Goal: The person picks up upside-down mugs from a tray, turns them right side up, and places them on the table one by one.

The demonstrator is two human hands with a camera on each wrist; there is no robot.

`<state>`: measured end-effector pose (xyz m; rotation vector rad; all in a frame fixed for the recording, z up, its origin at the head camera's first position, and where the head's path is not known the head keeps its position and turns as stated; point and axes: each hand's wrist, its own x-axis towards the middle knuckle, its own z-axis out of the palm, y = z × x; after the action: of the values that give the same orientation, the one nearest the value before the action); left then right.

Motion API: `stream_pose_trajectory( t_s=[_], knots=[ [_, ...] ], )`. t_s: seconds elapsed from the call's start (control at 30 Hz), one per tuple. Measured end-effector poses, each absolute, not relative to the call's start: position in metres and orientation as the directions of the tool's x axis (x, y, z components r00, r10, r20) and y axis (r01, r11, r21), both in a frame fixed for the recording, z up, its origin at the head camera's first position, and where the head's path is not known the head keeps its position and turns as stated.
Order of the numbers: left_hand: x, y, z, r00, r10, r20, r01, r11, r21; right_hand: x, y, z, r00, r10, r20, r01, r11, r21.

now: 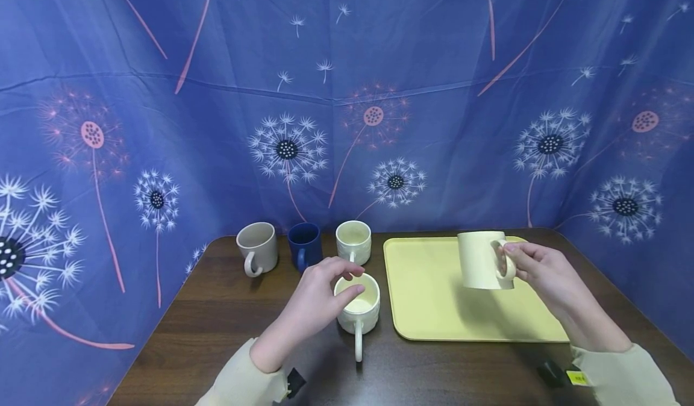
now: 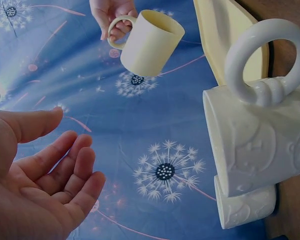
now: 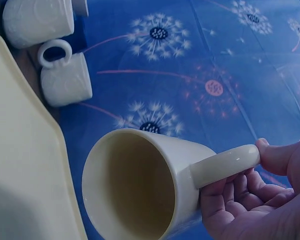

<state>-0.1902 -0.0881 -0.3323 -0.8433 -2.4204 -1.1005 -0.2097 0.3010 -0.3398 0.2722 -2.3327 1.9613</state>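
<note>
A pale yellow mug (image 1: 479, 261) hangs upright above the yellow tray (image 1: 417, 324). My right hand (image 1: 547, 273) grips its handle, thumb on top and fingers through or behind the loop, as the right wrist view shows. My left hand (image 1: 320, 294) hovers over a white embossed mug (image 1: 360, 321) whose handle points toward me. In the left wrist view the left hand (image 2: 50, 175) has loosely bent fingers with nothing between them, apart from the white mug (image 2: 260, 140). Behind stands a second, smaller-looking white mug (image 1: 353, 243).
At the back left of the brown wooden table (image 1: 217, 321) stand a grey mug (image 1: 262, 246) and a dark blue mug (image 1: 309, 246). A blue curtain (image 1: 434, 123) with dandelion prints hangs behind the table. A small black object (image 1: 552, 373) lies near the right sleeve.
</note>
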Motion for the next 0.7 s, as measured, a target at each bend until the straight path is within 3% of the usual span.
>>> stream_pose_trajectory(
  t_s=[0.7],
  knots=[
    [-0.189,-0.077,-0.319,-0.688,0.366,0.626,0.715,0.488,0.501,-0.188,0.262,-0.311,-0.975,-0.137,0.174,-0.213,0.366,-0.906]
  ],
)
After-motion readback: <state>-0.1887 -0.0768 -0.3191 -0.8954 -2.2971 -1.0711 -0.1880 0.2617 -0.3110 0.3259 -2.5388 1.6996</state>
